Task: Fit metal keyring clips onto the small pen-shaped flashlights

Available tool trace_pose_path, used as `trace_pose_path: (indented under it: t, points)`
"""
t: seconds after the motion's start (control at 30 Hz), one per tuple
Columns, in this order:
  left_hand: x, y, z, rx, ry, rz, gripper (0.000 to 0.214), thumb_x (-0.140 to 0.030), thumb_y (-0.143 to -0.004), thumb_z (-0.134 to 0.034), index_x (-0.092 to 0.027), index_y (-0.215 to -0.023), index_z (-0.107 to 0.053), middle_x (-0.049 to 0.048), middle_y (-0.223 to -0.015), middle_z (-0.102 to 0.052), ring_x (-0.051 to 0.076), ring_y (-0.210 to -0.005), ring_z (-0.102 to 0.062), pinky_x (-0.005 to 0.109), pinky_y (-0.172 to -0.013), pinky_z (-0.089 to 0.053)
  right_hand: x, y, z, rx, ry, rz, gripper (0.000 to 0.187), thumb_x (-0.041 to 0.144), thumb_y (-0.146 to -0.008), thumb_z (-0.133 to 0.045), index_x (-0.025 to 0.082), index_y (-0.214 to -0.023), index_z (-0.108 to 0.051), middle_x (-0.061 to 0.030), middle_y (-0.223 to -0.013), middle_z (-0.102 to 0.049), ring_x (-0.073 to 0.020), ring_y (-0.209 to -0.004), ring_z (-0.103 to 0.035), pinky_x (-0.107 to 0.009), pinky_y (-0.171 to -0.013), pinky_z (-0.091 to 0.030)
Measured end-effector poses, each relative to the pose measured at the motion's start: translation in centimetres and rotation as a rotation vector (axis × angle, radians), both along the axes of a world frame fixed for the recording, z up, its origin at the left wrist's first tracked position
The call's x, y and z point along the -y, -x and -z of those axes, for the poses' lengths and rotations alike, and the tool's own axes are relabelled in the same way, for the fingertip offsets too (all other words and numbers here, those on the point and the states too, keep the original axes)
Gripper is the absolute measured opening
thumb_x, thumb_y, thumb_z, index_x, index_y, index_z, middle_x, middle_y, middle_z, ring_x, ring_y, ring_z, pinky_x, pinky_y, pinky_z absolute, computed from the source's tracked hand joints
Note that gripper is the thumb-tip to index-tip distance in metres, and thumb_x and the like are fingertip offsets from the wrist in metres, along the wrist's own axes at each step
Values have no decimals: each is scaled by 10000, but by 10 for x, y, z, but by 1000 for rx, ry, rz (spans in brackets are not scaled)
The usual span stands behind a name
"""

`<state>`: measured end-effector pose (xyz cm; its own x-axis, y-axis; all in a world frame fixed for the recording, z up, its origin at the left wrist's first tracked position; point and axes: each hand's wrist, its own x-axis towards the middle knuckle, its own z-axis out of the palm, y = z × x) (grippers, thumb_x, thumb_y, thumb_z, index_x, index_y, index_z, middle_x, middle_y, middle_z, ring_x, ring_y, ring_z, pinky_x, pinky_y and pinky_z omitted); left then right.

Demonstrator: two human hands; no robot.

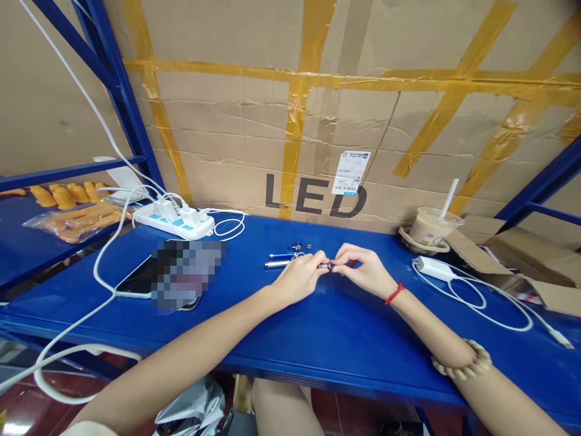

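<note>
Over the middle of the blue tabletop, my left hand (297,280) is closed round a small dark and silvery cylinder (324,265), of which only a short length shows. My right hand (361,270) pinches at its right end with thumb and forefinger; the fingertips of both hands nearly meet. Just behind my left hand lie a slim blue metal tube (279,255) and a silver one (276,264), side by side, their right ends partly hidden. A small blue-and-metal clip-like piece (295,246) and a tiny metal part (309,246) lie beyond them.
A white power strip (175,221) with plugs and cables stands at the back left, near a phone (136,280) and a blurred-out patch. At right are a drink cup (433,227) in a carton holder, a white charger (436,268) with cable, and an opened cardboard box (535,254).
</note>
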<state>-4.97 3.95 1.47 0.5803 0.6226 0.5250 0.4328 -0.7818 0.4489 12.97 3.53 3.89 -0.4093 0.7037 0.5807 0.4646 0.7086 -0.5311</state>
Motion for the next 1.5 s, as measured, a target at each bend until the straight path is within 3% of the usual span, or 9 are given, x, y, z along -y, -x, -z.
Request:
trace_pose_path:
  t: [0.23, 0.4, 0.57, 0.67, 1.0, 1.2, 1.3, 1.4, 1.5]
  points:
    - [-2, 0, -1, -74, -196, -88, 107, -164, -869, -375, -174, -798, -455, 31, -824, -601, 166, -746, -526, 283, -703, -413, 1, 3, 2, -48, 64, 66, 215, 349, -721, -621, 168, -606, -617, -31, -644, -559, -119, -576, -532, -240, -476, -421]
    - [-1, -1, -4, -90, -214, -123, 149, -177, -878, -357, -170, -842, -502, 37, -854, -616, 182, -785, -519, 309, -745, -406, 1, 3, 2, -91, 129, 76, 243, 378, -709, -625, 162, -597, -614, -28, -648, -551, -106, -520, -526, -241, -450, -426]
    - [0, -3, -7, -54, -105, -103, 230, -186, -883, -349, -208, -1064, -491, 30, -1013, -609, 188, -900, -523, 333, -860, -379, -1, 2, 2, -138, 191, 58, 266, 419, -697, -627, 165, -618, -626, -21, -660, -544, -91, -477, -521, -232, -428, -445]
    - [0, -4, -9, 16, -30, -68, 246, -197, -886, -352, -230, -1083, -497, 15, -1042, -604, 178, -935, -529, 325, -895, -366, -2, 1, 2, -142, 193, 70, 277, 438, -695, -625, 165, -648, -632, -22, -668, -549, -92, -479, -528, -227, -428, -449]
    - [-3, -8, -5, 168, 175, -22, 213, -222, -872, -378, -189, -1016, -531, 25, -844, -602, 145, -785, -557, 246, -723, -421, -5, -4, 2, -10, 86, 203, 288, 446, -722, -598, 168, -656, -633, -30, -697, -601, -101, -522, -543, -234, -506, -431]
    - [-5, -10, -1, 257, 298, -61, 196, -274, -877, -356, -198, -1003, -486, -29, -649, -537, 108, -612, -527, 221, -629, -407, -8, -24, -8, 363, -57, 301, 235, 444, -742, -584, 231, -784, -673, -21, -822, -635, -80, -528, -535, -209, -493, -374]
    - [-7, -11, -2, 353, 346, -94, 197, -289, -882, -337, -184, -982, -470, -37, -610, -506, 100, -588, -510, 214, -610, -396, -13, -35, -9, 581, -37, 306, 176, 420, -730, -606, 275, -788, -688, -7, -885, -630, -69, -516, -529, -203, -466, -345]
    - [-8, -11, -3, 407, 379, -116, 195, -296, -880, -328, -181, -936, -475, -48, -575, -449, 88, -538, -467, 200, -560, -378, -16, -39, -4, 641, -21, 273, 150, 397, -727, -614, 288, -788, -697, -8, -878, -633, -79, -546, -542, -201, -481, -365]
    - [-9, -11, -4, 426, 387, -118, 189, -293, -877, -331, -180, -928, -474, -51, -572, -436, 83, -528, -451, 195, -550, -371, -18, -36, 1, 570, -22, 233, 178, 401, -745, -591, 286, -831, -695, -13, -850, -636, -91, -577, -552, -199, -491, -387]
